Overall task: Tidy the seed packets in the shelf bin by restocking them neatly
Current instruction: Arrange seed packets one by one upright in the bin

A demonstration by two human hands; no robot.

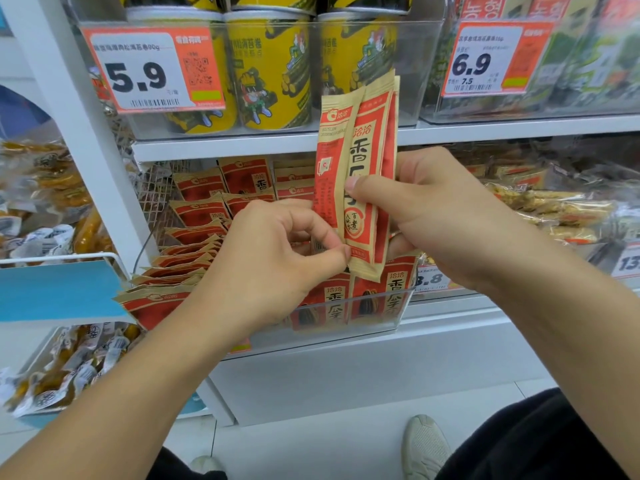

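Closest to the camera you've got both hands up in front of the shelf bin [398, 306], working a small bunch of seed packets [360, 174] held upright. The right hand [436, 216] has them clamped, thumb across the front of the stack, fingers wrapped behind. The left hand [273, 247] is pinching the bottom corner of the front packet with thumb and fingertip, looks like it's squaring up the edges or peeling one off, can't really tell which. The packets fan apart at the top, so they're not lined up yet. Just behind and below, the clear bin already has a few packets standing face-out on the right, while the left side is a messy slumped row of packets [187, 258] leaning over, some poking past the bin's edge. Further back, yellow canisters [270, 74] sit on the shelf above. Main risk imo: the grip is only on the middle of the bunch, so a tug from the left hand could slide a packet out and drop it. Also shoving them in next to that leaning row could knock it over even more.
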